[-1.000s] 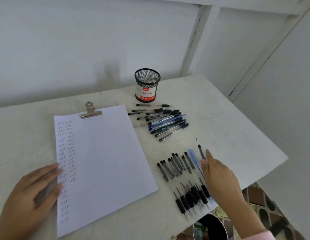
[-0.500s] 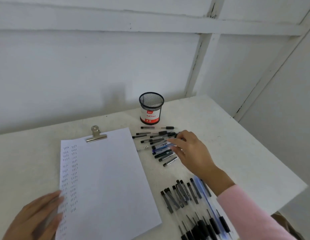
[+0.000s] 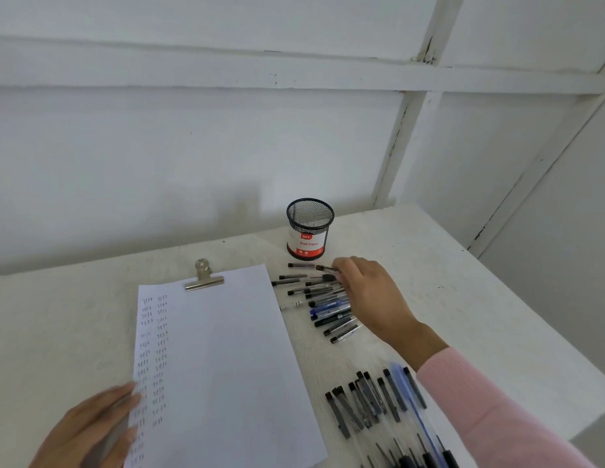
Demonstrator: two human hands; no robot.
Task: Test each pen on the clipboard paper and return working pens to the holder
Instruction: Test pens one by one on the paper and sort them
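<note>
A black mesh pen holder (image 3: 309, 231) with a red and white label stands upright at the back of the white table (image 3: 463, 298). The clipboard paper (image 3: 220, 366), held by a metal clip (image 3: 203, 280), carries two columns of scribbles down its left side. My left hand (image 3: 88, 434) rests flat on the paper's lower left edge. My right hand (image 3: 372, 295) reaches over the far pile of pens (image 3: 328, 310), and its fingertips pinch the end of the topmost black-capped pen (image 3: 324, 267), just in front of the holder.
A second group of several pens (image 3: 372, 403) lies near the front edge, right of the paper and under my pink sleeve. White walls stand close behind and to the right. The table's right edge drops off beyond my arm.
My right hand left the near group of pens, crossed to the far pile and reached its topmost pen. The view tilted upward. My left hand stayed on the paper.
</note>
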